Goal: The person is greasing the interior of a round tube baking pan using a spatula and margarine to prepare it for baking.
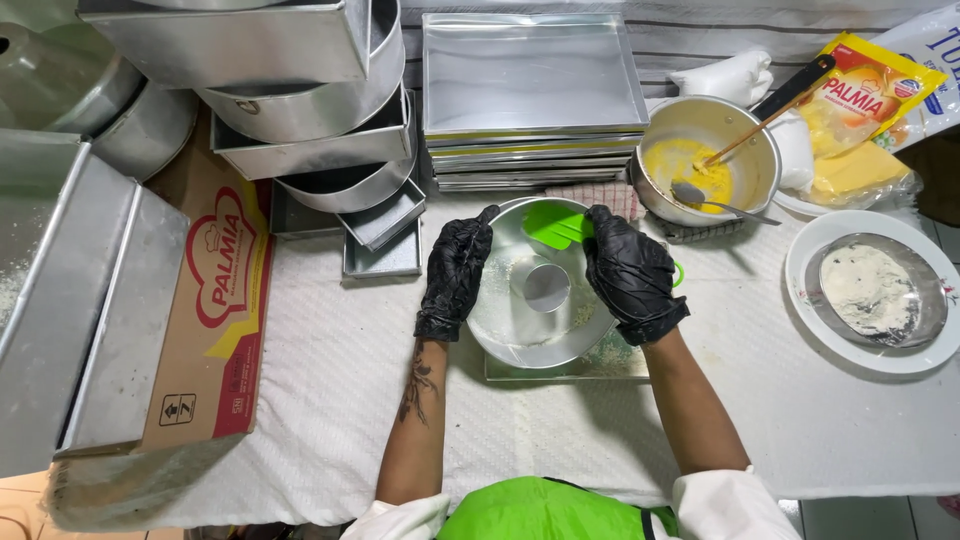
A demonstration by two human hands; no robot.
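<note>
Silver baking tins [70, 300] lie tipped at the left edge of the table, next to a flat cardboard box [215, 320]. More round and square tins [310, 110] are stacked up at the back left corner. A white cloth [330, 390] covers the table top.

Near the middle, close to the front edge, sits a round metal ring pan [535, 330] with a tube sticking up in its middle. White flour dusts its inside. The left hand [455, 275], in a black glove, curls its fingers around the left rim of the pan and grips it. The right hand [630, 275], also in a black glove, is closed around the right rim. A green plastic tool [555, 225] rests inside the pan at the far side, just beside the right fingers. I cannot tell if those fingers pinch it too.

Behind the pan, at the back edge, flat trays [530, 90] are piled up. To the right of them stands a small pot [705, 160] with yellow fat, a spoon [700, 197] and a brush [745, 135] in it. A yellow packet [865, 95] lies at the back right corner. Near the right edge, a white plate [830, 340] holds a metal dish of flour [875, 290].
</note>
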